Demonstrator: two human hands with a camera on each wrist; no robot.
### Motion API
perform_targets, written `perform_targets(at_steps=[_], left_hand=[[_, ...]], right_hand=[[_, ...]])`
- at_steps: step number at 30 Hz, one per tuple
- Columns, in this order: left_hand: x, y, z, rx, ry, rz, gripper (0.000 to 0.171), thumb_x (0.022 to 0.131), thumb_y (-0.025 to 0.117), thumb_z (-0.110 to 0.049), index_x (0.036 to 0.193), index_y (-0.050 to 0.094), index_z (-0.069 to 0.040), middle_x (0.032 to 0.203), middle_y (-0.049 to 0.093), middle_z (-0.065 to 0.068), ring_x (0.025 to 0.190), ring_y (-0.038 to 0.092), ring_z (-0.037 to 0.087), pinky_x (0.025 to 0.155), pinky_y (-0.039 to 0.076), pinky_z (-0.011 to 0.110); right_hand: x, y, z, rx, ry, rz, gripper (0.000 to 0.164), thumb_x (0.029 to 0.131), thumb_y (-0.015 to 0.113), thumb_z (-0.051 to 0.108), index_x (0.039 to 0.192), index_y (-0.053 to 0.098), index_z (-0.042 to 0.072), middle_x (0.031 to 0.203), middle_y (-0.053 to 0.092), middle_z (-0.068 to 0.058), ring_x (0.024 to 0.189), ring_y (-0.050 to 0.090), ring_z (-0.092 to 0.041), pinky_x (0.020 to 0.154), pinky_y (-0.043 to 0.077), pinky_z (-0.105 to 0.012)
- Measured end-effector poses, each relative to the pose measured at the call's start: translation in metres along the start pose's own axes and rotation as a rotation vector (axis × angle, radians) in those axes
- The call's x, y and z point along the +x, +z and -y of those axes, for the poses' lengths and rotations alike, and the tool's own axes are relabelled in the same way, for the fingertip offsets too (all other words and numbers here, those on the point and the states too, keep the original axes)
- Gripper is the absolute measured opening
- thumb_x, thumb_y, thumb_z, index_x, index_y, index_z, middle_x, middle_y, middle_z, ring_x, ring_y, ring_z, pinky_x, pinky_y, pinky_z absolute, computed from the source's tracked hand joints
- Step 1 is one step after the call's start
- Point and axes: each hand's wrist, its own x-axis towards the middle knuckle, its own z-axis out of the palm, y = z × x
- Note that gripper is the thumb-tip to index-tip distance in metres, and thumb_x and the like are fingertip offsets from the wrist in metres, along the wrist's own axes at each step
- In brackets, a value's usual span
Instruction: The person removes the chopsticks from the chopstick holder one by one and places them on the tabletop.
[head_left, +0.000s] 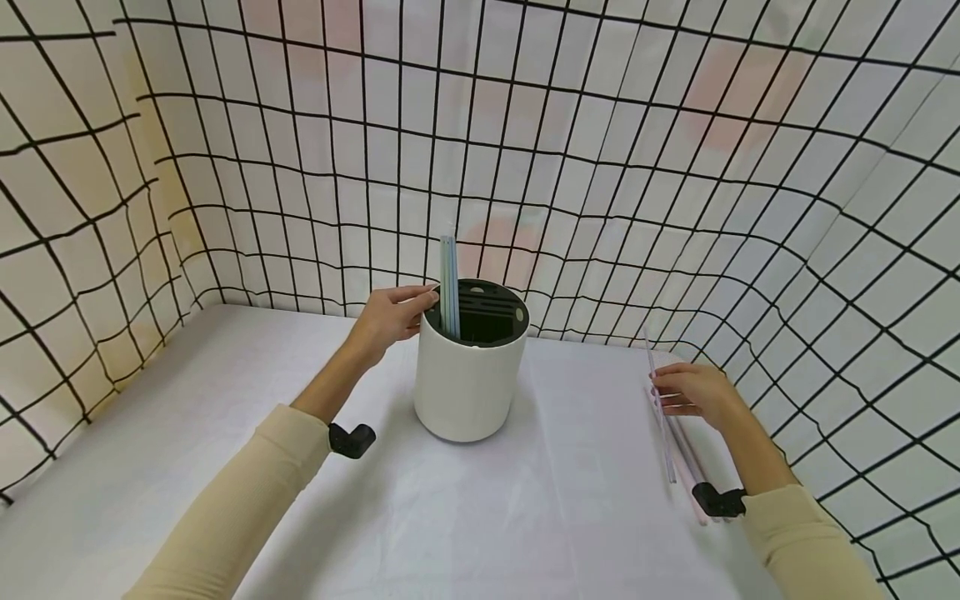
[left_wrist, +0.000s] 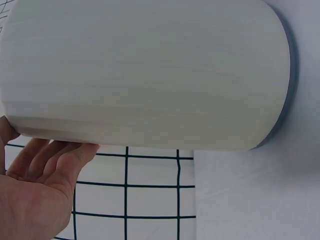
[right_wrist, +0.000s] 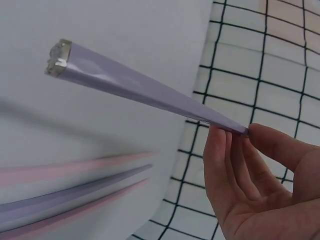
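Note:
A white, round-sided holder [head_left: 467, 392] with a black slotted top [head_left: 487, 325] stands upright on the table. Several light blue and greenish sticks [head_left: 449, 283] rise from its left part. My left hand [head_left: 386, 325] grips the holder's upper left rim. In the left wrist view, that hand's fingers [left_wrist: 75, 157] lie against the holder's pale side [left_wrist: 150, 75]. Over on the right, my right hand [head_left: 693, 392] pinches a long, thin purple stick [head_left: 660, 417] between thumb and fingers. The right wrist view shows the purple stick [right_wrist: 135, 82] raised and slanting, its silvery end toward the camera.
Pink and purple sticks [right_wrist: 75, 190] lie side by side on the white table beneath my right hand. Black wire grid panels [head_left: 525, 142] enclose the table at the back and both sides, close behind the holder and beside my right arm.

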Motion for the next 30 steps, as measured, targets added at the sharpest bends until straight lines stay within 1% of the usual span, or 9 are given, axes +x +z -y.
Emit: perform_targets(at_steps=[6, 11, 16, 21, 26, 30], left_hand=[[0.0, 0.001, 0.0, -0.004, -0.009, -0.001, 0.048, 0.1, 0.066, -0.034, 0.142, 0.06, -0.011, 0.139, 0.064, 0.012, 0.126, 0.063, 0.026, 0.106, 0.053, 0.039], [0.001, 0.001, 0.001, 0.0, -0.006, 0.0, 0.049, 0.1, 0.066, -0.035, 0.142, 0.06, -0.011, 0.139, 0.064, 0.012, 0.126, 0.064, 0.026, 0.106, 0.053, 0.039], [0.001, 0.0, 0.003, 0.006, -0.005, 0.002, 0.049, 0.1, 0.066, -0.036, 0.143, 0.06, -0.011, 0.14, 0.063, 0.012, 0.127, 0.063, 0.027, 0.107, 0.053, 0.04], [0.001, 0.0, 0.004, 0.007, -0.002, 0.004, 0.05, 0.1, 0.067, -0.036, 0.142, 0.06, -0.011, 0.14, 0.063, 0.012, 0.127, 0.063, 0.027, 0.107, 0.052, 0.04], [0.001, 0.0, 0.004, 0.006, 0.001, 0.003, 0.05, 0.1, 0.067, -0.036, 0.142, 0.06, -0.011, 0.14, 0.063, 0.012, 0.126, 0.063, 0.027, 0.107, 0.052, 0.04], [0.001, 0.001, 0.003, 0.008, 0.001, 0.003, 0.05, 0.1, 0.067, -0.036, 0.142, 0.06, -0.011, 0.14, 0.063, 0.012, 0.126, 0.064, 0.027, 0.106, 0.053, 0.04]], right_hand=[[0.002, -0.003, -0.03, -0.019, 0.068, 0.024, 0.047, 0.101, 0.064, 0.02, 0.134, 0.053, -0.012, 0.091, 0.072, 0.001, 0.082, 0.072, -0.017, 0.072, 0.064, -0.029], [0.0, -0.002, -0.046, -0.003, 0.098, 0.039, 0.043, 0.1, 0.065, 0.018, 0.129, 0.055, -0.013, 0.091, 0.072, -0.001, 0.079, 0.071, -0.015, 0.069, 0.063, -0.029], [-0.002, 0.001, -0.054, 0.03, 0.122, 0.039, 0.038, 0.098, 0.066, 0.014, 0.124, 0.058, -0.012, 0.093, 0.072, -0.003, 0.079, 0.071, -0.015, 0.071, 0.064, -0.031], [-0.004, 0.004, -0.06, 0.031, 0.126, 0.036, 0.037, 0.096, 0.067, 0.012, 0.122, 0.059, -0.013, 0.093, 0.071, -0.005, 0.078, 0.071, -0.017, 0.07, 0.064, -0.033], [-0.002, 0.007, -0.064, 0.043, 0.143, 0.026, 0.035, 0.096, 0.067, 0.011, 0.12, 0.06, -0.013, 0.087, 0.068, -0.002, 0.072, 0.068, -0.014, 0.066, 0.063, -0.031], [-0.001, 0.009, -0.068, 0.027, 0.144, 0.006, 0.037, 0.096, 0.066, 0.01, 0.122, 0.059, -0.015, 0.083, 0.067, 0.0, 0.07, 0.066, -0.012, 0.064, 0.062, -0.028]])
